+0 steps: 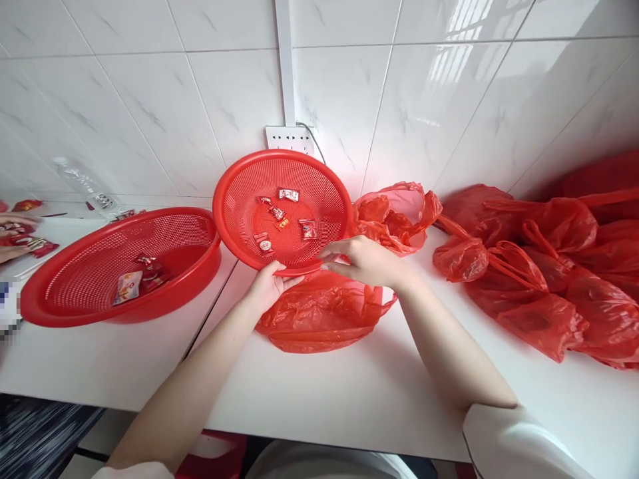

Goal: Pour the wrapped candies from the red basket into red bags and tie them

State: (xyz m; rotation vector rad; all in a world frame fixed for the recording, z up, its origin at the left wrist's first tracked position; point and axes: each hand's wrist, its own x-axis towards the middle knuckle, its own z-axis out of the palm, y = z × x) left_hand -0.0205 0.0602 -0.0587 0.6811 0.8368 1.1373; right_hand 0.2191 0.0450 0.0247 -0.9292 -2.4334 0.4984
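A round red mesh basket (pixel 319 179) is tilted up toward me, its far edge against the tiled wall, with several small red-and-white wrapped candies (pixel 279 214) lying in it. My left hand (pixel 267 285) grips its near rim from below, fingers closed on the edge. My right hand (pixel 362 261) rests on the rim at the lower right, fingers curled over it. Under the basket and both hands lies a red plastic bag (pixel 322 313) on the white counter (pixel 349 392).
A second, larger red mesh basket (pixel 74 286) with a few candy packets stands at the left. An open red bag (pixel 399 216) sits behind my right hand. Several filled, tied red bags (pixel 544 266) crowd the right. Another person's hand (pixel 12 243) shows at the far left.
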